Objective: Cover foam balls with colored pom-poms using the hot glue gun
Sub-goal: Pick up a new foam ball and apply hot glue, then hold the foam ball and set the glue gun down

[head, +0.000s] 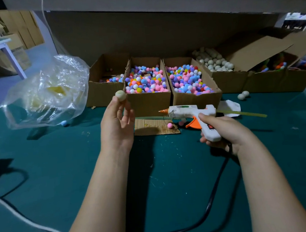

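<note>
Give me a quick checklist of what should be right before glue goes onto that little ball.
1. Ball held firmly: the left hand pinches the bare foam ball at its fingertips. Ok.
2. Gun gripped: the right hand grips the hot glue gun by its handle, with the forefinger by the orange trigger. Ok.
3. Nozzle on the ball: it points left, lower than the ball and apart from it. Not ok.
4. Glue loaded: a glue stick juts from the gun's back. Ok.
5. Gun hot: cannot tell.
6. Pom-poms within reach: they fill open cardboard boxes behind the ball. Ok.
</note>
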The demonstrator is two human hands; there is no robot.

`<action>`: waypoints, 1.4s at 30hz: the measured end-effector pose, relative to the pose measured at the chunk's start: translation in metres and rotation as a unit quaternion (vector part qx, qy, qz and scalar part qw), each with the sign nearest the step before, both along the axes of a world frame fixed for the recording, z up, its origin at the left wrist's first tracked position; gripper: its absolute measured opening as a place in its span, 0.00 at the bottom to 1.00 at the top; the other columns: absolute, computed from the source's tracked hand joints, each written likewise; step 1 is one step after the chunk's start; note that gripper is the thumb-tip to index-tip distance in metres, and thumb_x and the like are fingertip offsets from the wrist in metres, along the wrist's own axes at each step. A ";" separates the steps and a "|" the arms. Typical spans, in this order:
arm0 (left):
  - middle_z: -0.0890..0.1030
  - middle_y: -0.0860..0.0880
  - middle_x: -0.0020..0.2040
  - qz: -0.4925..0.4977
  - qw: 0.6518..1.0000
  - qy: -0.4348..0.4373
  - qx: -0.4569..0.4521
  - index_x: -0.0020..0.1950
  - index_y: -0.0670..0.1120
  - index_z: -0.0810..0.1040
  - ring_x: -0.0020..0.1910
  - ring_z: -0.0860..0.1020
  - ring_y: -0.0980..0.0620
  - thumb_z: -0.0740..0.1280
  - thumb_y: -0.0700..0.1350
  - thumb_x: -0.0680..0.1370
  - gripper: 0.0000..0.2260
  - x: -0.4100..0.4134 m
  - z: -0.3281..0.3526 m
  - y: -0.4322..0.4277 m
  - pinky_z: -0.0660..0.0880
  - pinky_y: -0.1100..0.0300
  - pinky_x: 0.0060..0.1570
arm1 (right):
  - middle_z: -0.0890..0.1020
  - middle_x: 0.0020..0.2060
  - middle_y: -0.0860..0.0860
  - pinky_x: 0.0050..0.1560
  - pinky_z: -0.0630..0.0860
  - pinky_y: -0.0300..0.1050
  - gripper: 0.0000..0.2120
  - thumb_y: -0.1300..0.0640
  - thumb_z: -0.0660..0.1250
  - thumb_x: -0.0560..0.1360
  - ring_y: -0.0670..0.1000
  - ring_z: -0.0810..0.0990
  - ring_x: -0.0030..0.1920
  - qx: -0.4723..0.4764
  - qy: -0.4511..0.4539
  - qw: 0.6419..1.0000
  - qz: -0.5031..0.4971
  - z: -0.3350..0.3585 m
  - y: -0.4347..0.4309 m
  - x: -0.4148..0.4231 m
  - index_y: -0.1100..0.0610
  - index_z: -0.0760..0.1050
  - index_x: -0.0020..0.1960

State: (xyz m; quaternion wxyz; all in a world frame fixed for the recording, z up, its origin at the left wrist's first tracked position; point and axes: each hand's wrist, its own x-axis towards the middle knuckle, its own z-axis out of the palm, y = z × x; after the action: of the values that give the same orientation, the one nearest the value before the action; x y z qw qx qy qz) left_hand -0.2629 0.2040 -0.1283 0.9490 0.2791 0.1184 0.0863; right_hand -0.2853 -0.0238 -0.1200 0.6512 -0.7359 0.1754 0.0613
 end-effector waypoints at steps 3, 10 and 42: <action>0.83 0.50 0.48 -0.010 1.000 0.008 0.017 0.50 0.49 0.80 0.40 0.81 0.59 0.68 0.45 0.79 0.02 -0.001 0.000 -0.005 0.75 0.67 0.35 | 0.83 0.30 0.55 0.32 0.73 0.40 0.20 0.42 0.68 0.74 0.50 0.80 0.28 -0.053 0.009 0.999 -0.008 -0.004 -0.001 -0.008 0.61 0.79 0.41; 0.84 0.51 0.47 -0.022 0.999 0.022 0.035 0.49 0.49 0.80 0.36 0.81 0.60 0.70 0.45 0.77 0.02 -0.002 0.000 -0.012 0.75 0.66 0.36 | 0.76 0.21 0.53 0.20 0.61 0.31 0.22 0.43 0.63 0.77 0.48 0.68 0.18 -0.071 0.019 0.997 0.020 -0.015 0.004 -0.041 0.61 0.72 0.36; 0.83 0.47 0.51 -0.098 0.985 0.075 0.125 0.53 0.45 0.80 0.50 0.82 0.53 0.68 0.41 0.79 0.04 0.004 -0.013 -0.013 0.76 0.62 0.44 | 0.79 0.55 0.55 0.52 0.79 0.49 0.10 0.60 0.67 0.77 0.54 0.78 0.53 -0.521 0.000 0.842 0.142 0.008 0.043 0.060 0.55 0.79 0.58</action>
State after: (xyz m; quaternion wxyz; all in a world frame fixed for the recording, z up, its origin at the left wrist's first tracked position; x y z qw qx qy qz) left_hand -0.2588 0.1907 -0.1411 0.8992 0.4110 0.1494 -0.0141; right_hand -0.2250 0.0189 -0.1120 0.1562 -0.9835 0.0749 0.0529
